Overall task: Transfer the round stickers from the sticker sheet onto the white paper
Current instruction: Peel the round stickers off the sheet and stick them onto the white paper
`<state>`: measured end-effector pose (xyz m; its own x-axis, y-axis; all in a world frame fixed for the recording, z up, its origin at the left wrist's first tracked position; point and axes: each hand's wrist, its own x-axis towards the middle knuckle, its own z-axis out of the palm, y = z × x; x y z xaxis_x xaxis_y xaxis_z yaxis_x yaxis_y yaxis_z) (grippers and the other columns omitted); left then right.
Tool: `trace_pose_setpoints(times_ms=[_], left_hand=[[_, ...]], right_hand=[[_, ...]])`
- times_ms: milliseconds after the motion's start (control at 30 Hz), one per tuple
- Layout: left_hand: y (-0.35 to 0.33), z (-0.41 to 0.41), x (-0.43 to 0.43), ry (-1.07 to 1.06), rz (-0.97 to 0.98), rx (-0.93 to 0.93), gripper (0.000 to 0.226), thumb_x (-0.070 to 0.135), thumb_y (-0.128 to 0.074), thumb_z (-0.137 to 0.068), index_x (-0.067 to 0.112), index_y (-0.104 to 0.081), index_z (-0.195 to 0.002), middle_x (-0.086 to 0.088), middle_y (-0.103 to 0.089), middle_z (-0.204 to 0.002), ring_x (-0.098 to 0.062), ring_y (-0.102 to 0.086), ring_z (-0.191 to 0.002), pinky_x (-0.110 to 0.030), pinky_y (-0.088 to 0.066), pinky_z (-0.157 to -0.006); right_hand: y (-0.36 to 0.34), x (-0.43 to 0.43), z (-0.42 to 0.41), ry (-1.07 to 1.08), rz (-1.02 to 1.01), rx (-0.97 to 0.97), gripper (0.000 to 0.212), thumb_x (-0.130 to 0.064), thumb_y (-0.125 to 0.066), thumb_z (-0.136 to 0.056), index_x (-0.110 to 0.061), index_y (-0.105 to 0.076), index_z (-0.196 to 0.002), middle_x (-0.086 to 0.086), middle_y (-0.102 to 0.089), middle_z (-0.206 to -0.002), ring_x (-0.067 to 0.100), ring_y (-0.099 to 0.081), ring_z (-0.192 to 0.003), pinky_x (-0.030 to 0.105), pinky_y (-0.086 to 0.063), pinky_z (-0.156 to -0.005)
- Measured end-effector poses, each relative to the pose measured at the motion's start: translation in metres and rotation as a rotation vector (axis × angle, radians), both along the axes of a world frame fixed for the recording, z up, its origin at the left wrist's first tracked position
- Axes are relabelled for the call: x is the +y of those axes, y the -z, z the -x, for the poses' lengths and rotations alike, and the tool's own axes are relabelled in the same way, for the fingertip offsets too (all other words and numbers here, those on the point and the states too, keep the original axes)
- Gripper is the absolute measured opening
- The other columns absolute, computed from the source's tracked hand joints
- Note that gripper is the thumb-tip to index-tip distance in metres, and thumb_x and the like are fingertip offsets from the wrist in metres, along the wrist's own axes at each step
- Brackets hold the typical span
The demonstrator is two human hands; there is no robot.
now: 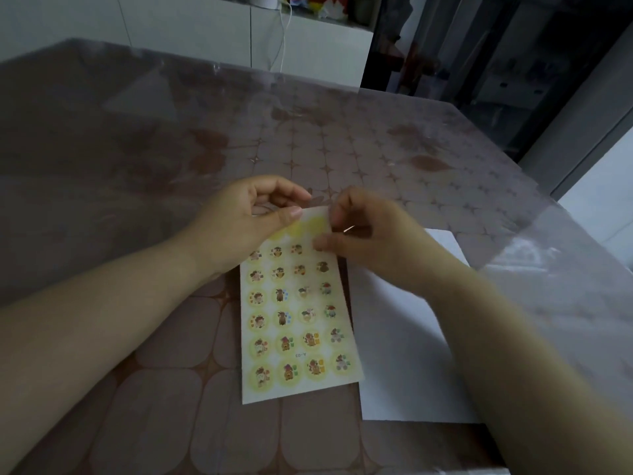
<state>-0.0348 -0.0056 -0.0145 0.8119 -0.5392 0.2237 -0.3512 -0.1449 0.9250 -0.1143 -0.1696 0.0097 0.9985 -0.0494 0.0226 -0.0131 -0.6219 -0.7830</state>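
Pale yellow, the rectangular paper sticker sheet (298, 323) is seen in the head view lying lengthwise on the brown patterned desk (171, 371), which is covered by a clear plastic film (445, 149). Its far end is lifted slightly. The small round cartoon stickers (284, 344) are set out in rows of four, while the farthest row shows only plain yellow rounds.

The far left corner is pinched by the left hand (239, 228), thumb on top. The far right corner is nipped between thumb and forefinger of the right hand (370, 241). Because of blur, it cannot be told whether a sticker's edge or only the backing is caught there.

The flat white paper (411, 354) lies just beside the sheet on the right, partly covered by the right forearm and slightly overlapped by the sheet's edge.

Several slips can be expected from here. A sticker could be torn or creased if it is peeled too sharply. The backing could be bent if the sheet is lifted further without being held flat. A freed sticker could fold onto itself or cling to a fingertip. The white paper could be dragged by the forearm resting over it, so a placement might land askew.
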Motion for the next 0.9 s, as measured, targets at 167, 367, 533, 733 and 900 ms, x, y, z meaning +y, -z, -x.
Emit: trace_pose_setpoints(times_ms=[167,367,533,733,900], left_hand=[[-0.002,-0.002,0.0,-0.1,0.132,0.141,0.017,0.017,-0.063,-0.087,0.019,-0.063,-0.104,0.005,-0.067,-0.09,-0.005,-0.065,-0.08,-0.02,-0.053,-0.074],[-0.001,-0.003,0.0,-0.092,0.114,0.261,0.012,0.012,-0.054,-0.093,0.016,-0.064,-0.098,0.005,-0.074,-0.08,-0.004,-0.069,-0.073,-0.016,-0.051,-0.063],[0.0,-0.001,0.002,-0.017,0.096,0.213,0.02,0.01,-0.056,-0.092,0.024,-0.059,-0.105,0.004,-0.076,-0.08,-0.007,-0.071,-0.08,-0.02,-0.051,-0.078],[0.002,0.001,0.001,0.073,0.088,0.17,0.044,0.007,-0.055,-0.091,0.025,-0.047,-0.13,-0.006,-0.075,-0.09,-0.017,-0.071,-0.089,-0.032,-0.055,-0.086],[0.002,0.0,0.001,0.101,0.069,0.128,0.051,0.007,-0.056,-0.09,0.036,-0.042,-0.13,-0.004,-0.075,-0.094,-0.017,-0.07,-0.094,-0.032,-0.051,-0.093]], right_hand=[[0.008,-0.003,-0.006,0.055,-0.228,-0.11,0.028,-0.004,-0.071,-0.078,-0.019,-0.048,-0.072,0.007,-0.059,-0.07,0.014,-0.056,-0.06,0.026,-0.051,-0.058],[0.006,-0.019,-0.007,0.248,-0.247,-0.187,0.028,-0.008,-0.072,-0.078,-0.02,-0.047,-0.073,0.01,-0.056,-0.084,0.006,-0.051,-0.06,0.01,-0.042,-0.054],[0.016,-0.004,-0.01,0.212,0.344,-0.456,0.02,-0.03,-0.075,-0.075,-0.028,-0.066,-0.093,-0.005,-0.042,-0.118,0.016,-0.039,-0.109,0.019,-0.033,-0.093],[0.025,0.011,-0.017,0.181,0.423,-0.578,0.026,-0.037,-0.067,-0.079,-0.026,-0.071,-0.101,0.0,-0.055,-0.111,0.021,-0.044,-0.104,0.041,-0.039,-0.091],[0.026,0.01,-0.018,0.188,0.37,-0.593,0.023,-0.037,-0.068,-0.076,-0.027,-0.073,-0.096,-0.006,-0.057,-0.101,0.014,-0.042,-0.098,0.041,-0.037,-0.092]])
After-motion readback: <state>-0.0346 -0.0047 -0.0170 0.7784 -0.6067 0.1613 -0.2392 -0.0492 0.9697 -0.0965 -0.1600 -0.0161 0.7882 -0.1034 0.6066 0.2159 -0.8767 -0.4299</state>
